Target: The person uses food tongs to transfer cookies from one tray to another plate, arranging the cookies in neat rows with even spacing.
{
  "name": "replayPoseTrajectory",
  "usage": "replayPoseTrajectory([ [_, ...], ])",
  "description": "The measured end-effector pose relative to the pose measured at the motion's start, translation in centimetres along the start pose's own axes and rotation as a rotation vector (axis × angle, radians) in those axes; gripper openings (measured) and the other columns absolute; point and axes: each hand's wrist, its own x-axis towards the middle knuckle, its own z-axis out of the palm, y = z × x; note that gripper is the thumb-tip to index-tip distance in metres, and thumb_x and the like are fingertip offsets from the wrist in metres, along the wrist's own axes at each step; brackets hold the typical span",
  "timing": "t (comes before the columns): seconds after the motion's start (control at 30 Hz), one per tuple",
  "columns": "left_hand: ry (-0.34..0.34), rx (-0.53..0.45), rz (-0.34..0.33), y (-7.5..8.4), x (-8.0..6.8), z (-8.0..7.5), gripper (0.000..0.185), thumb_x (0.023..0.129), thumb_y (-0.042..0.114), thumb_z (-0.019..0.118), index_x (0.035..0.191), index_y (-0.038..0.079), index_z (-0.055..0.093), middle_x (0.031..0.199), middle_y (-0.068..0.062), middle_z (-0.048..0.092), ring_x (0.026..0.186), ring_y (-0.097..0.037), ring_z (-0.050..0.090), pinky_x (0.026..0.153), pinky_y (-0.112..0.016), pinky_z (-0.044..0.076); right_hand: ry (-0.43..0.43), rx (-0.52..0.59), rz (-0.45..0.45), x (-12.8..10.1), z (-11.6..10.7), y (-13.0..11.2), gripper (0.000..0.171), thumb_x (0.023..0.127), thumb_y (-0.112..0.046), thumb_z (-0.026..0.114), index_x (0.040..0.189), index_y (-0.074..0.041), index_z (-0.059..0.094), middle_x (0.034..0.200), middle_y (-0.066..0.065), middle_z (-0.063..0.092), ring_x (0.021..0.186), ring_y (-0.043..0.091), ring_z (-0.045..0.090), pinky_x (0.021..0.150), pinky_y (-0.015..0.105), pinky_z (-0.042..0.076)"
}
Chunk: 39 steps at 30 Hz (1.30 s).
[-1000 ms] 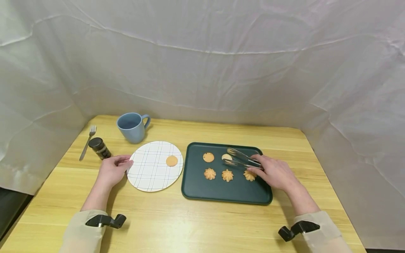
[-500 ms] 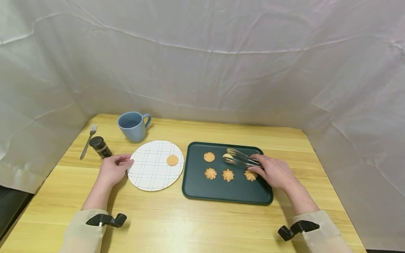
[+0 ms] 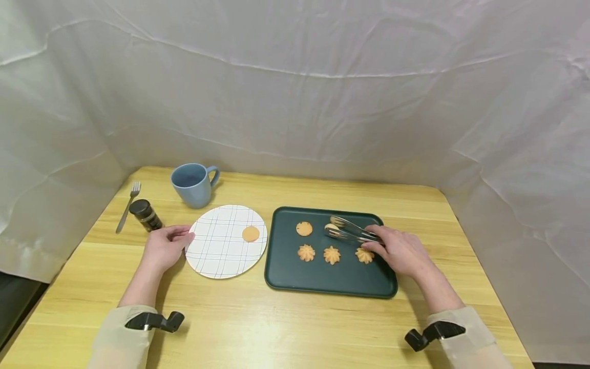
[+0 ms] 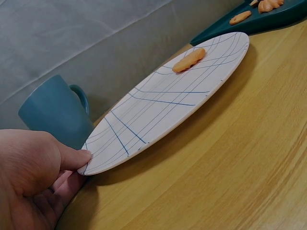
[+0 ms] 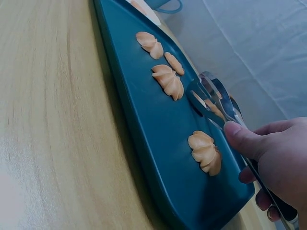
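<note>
My left hand (image 3: pixel 167 248) pinches the left rim of a white plate (image 3: pixel 216 256) with blue grid lines, thumb on top and fingers below. A flat round cookie (image 3: pixel 250 234) lies on the plate's right side. Over the dark green baking tray (image 3: pixel 299 279), my right hand (image 3: pixel 400 250) grips metal tongs (image 3: pixel 352 228). The tongs' ends sit around a round cookie (image 3: pixel 330 226), partly covered by them. Another round cookie (image 3: pixel 303 228) is to its left on the tray. In front lie three ridged cookies (image 5: pixel 169 82), one of them (image 3: pixel 364 255) just below the right thumb.
A blue mug (image 3: pixel 193 187) stands behind the plate. Left of it are a dark-capped spice jar (image 3: pixel 145 215), close to my left hand, and a fork (image 3: pixel 128 207). A pale curtain (image 3: pixel 295 118) hangs around the wooden table (image 3: pixel 221 323).
The tongs' two ends have drawn closer together around the round cookie. My left hand and the plate have stayed where they were.
</note>
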Motion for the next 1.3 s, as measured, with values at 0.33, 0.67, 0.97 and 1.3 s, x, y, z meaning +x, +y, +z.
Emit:
replayPoseTrajectory([
  [0.33,0.002,0.001,-0.012,0.2,0.0,0.1,0.041,0.106,0.023,0.067,0.135,-0.006,0.067,0.125,-0.024,0.071,0.112,-0.031,0.067,0.076,-0.014,0.049,0.006,0.006,0.0,0.0,-0.2,0.0,0.052,0.104,-0.053,0.064,0.142,-0.017,0.065,0.128,0.011,0.072,0.103,0.034,0.071,0.076,0.055,0.055],
  [0.67,0.001,0.001,-0.014,0.1,0.0,0.1,0.041,0.106,0.023,0.067,0.135,-0.006,0.067,0.125,-0.024,0.071,0.112,-0.032,0.067,0.075,-0.014,0.049,0.033,0.003,-0.026,0.0,-0.6,-0.3,0.051,0.103,-0.052,0.066,0.141,-0.018,0.066,0.126,0.008,0.073,0.093,0.027,0.071,0.069,0.047,0.054],
  [0.97,-0.001,-0.006,-0.018,0.2,-0.1,0.1,0.041,0.106,0.023,0.067,0.136,-0.006,0.066,0.126,-0.024,0.07,0.113,-0.032,0.067,0.076,-0.014,0.049,0.051,-0.003,-0.069,0.3,-1.7,-1.9,0.053,0.102,-0.051,0.067,0.143,-0.017,0.066,0.127,0.007,0.073,0.084,0.02,0.069,0.06,0.037,0.049],
  [1.3,0.0,0.001,-0.011,0.2,-0.1,0.1,0.041,0.106,0.023,0.067,0.135,-0.006,0.066,0.125,-0.024,0.07,0.113,-0.032,0.067,0.076,-0.014,0.049,0.055,-0.017,-0.102,1.0,-2.7,-3.9,0.053,0.101,-0.048,0.071,0.144,-0.018,0.065,0.126,0.005,0.073,0.078,0.016,0.064,0.059,0.036,0.047],
])
